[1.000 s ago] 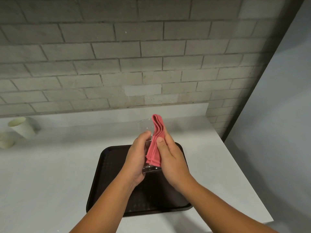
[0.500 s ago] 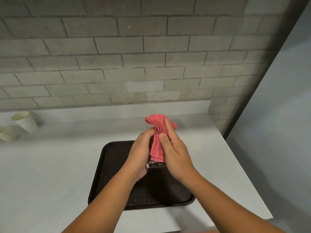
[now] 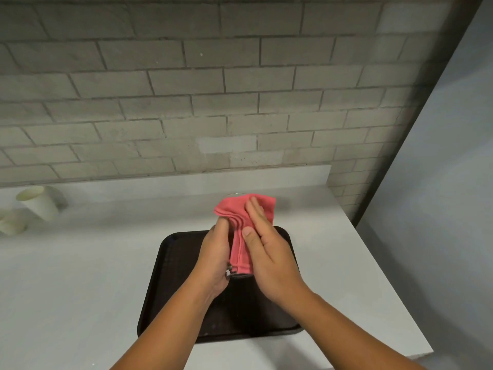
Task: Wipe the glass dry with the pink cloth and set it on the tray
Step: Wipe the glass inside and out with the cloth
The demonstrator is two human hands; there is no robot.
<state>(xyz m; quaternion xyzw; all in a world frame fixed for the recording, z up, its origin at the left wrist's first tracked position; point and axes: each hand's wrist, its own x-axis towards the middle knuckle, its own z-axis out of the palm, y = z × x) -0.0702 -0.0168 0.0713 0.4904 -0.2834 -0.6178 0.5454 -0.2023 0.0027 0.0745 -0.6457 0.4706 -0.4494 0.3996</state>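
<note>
Above dark tray [image 3: 170,284], left hand [image 3: 214,259] grips glass [image 3: 230,273], right hand [image 3: 269,256] presses pink cloth [image 3: 241,222] on it.

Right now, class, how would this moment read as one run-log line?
step: wiping | left hand: holds glass | right hand: presses pink cloth on glass | tray: no glass yet

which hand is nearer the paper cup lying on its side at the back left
Left. The left hand grips the glass over the tray, on the paper cup's side; the right hand presses the pink cloth farther right.
</note>
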